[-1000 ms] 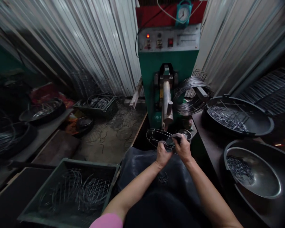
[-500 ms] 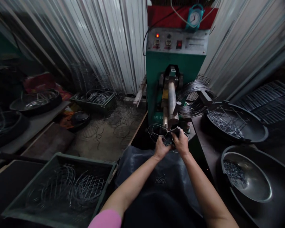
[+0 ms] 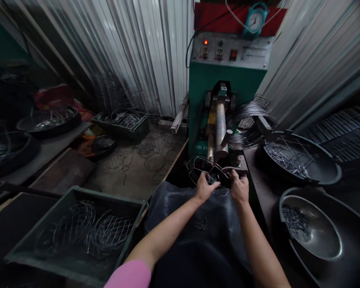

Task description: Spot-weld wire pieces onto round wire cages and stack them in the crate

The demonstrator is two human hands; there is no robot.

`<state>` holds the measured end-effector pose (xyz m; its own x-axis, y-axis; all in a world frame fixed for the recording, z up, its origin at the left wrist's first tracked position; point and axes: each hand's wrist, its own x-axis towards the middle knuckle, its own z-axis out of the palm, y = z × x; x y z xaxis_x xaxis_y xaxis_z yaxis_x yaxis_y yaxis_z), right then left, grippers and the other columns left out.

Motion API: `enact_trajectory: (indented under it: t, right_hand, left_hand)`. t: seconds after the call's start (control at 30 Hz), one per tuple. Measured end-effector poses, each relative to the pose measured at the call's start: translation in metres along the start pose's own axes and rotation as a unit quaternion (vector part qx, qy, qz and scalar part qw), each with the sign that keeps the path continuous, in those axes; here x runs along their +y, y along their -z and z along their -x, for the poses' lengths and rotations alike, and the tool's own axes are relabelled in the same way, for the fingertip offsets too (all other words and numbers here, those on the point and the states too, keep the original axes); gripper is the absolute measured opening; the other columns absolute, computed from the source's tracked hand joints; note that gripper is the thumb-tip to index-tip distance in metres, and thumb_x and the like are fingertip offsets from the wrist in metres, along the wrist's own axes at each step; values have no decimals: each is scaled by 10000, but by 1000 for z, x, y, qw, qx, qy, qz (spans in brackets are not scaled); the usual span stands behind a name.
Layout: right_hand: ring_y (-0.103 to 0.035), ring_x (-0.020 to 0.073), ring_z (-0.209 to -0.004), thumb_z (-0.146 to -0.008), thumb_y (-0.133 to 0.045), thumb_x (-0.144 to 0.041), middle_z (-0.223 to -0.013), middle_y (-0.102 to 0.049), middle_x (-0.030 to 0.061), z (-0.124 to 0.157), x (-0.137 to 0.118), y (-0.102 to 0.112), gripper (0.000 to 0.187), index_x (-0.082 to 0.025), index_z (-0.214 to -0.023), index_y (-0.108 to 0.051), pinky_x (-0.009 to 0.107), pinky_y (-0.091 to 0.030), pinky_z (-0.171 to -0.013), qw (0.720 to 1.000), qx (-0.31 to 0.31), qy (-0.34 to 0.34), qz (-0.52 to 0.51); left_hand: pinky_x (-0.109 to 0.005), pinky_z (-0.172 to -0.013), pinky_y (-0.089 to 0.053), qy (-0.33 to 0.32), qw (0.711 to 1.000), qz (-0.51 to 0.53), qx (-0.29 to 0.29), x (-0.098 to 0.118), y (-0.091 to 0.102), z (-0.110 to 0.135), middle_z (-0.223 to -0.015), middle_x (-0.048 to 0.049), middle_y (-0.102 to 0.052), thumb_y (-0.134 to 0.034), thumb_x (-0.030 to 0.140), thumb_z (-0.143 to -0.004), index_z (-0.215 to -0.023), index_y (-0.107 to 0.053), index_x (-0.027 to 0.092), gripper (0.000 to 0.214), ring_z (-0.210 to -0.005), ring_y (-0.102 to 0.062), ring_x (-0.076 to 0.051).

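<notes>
Head view, the only one there is. A round wire frame [image 3: 201, 168] is held flat just under the tip of the metal rod [image 3: 219, 128] that hangs off the green machine [image 3: 225, 84], dead ahead at 12 o'clock from the lap.

The left hand [image 3: 204, 187] is closed on the frame's near rim, around 6 o'clock on the ring, with a wire pinched between thumb and fingers. The right hand [image 3: 240, 188] is curled in at the frame's 3 o'clock side. It can't be told whether a wire is actually clamped there or the fingers are just resting against it, since that spot is too dark.

As for handling, the frame looks like thin wire, so it's probably light and a bit springy. Some flex is likely if it's held by one ring only, and the crossings could snag on fingers. The outer ring, gripped at two spots well apart, is judged the best place to hold it.

Around it:
- A coil of wire [image 3: 246, 124] is hung at 2 o'clock from the frame, close to the rod.
- A dark pan [image 3: 333, 172] of short wire bits is set at 3 o'clock, and a metal bowl [image 3: 327, 244] at 4 o'clock.
- A green crate [image 3: 42, 236] of similar wire rings is parked at 8 o'clock.
- A dark cloth [image 3: 180, 208] is spread over the lap under both forearms.
</notes>
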<state>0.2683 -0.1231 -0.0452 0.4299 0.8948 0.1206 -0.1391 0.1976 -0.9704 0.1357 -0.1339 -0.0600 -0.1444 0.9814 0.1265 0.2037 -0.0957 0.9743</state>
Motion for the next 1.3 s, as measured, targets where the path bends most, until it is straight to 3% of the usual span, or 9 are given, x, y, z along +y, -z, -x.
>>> enact_trajectory:
  t: [0.2,0.4,0.53,0.67,0.77,0.9,1.3]
  right_hand:
    - [-607,158,-843,-690,-693,-348,-898,-636,4,-1,-4,0,274,-197,-893,-589,334,-485,-799,999,0,29,-25]
    - [-624,154,-782,-706,-669,-406,-855,-635,6,-5,-9,22,249,-205,-828,-586,344,-508,-754,985,82,2,-155]
    - [-615,157,-795,-660,-714,-337,-847,-644,1,9,-3,35,280,-205,-879,-600,341,-488,-791,998,61,23,-20]
    - [-612,185,-819,-704,-677,-356,-854,-651,25,20,-2,27,262,-197,-896,-597,371,-479,-804,992,-3,74,99]
    - [-615,192,-836,-727,-665,-354,-879,-654,36,21,-8,16,238,-207,-905,-604,361,-482,-798,983,-90,98,125]
    - [-610,195,-850,-764,-637,-352,-898,-657,43,18,-14,3,207,-211,-914,-620,349,-475,-793,966,-155,123,165]
    - [-595,189,-728,-721,-628,-381,-771,-665,27,8,-29,-24,210,-193,-810,-597,319,-457,-705,958,-122,132,225]
  left_hand:
    - [-256,-628,-339,12,1000,23,-4,0,-4,2,-663,43,-443,-737,245,-568,-736,-427,197,357,-625,-433,-123]
    - [-262,-646,-344,28,998,59,17,-2,-4,3,-665,38,-463,-773,234,-533,-729,-453,195,377,-636,-442,-120]
    - [-243,-656,-358,61,980,187,24,-8,-1,2,-697,41,-458,-757,223,-553,-727,-429,192,373,-644,-437,-97]
    - [-220,-676,-380,133,929,344,32,-12,6,0,-714,57,-445,-764,218,-532,-749,-396,195,428,-653,-448,-73]
    - [-211,-676,-389,173,904,390,35,-13,15,-1,-719,64,-440,-787,221,-499,-758,-386,197,478,-650,-457,-62]
    - [-207,-669,-391,183,896,402,45,-10,23,-3,-736,64,-440,-804,220,-469,-770,-392,199,510,-647,-459,-56]
    - [-218,-640,-387,216,883,416,30,-5,27,-15,-730,69,-444,-805,294,-450,-777,-379,209,544,-660,-494,-72]
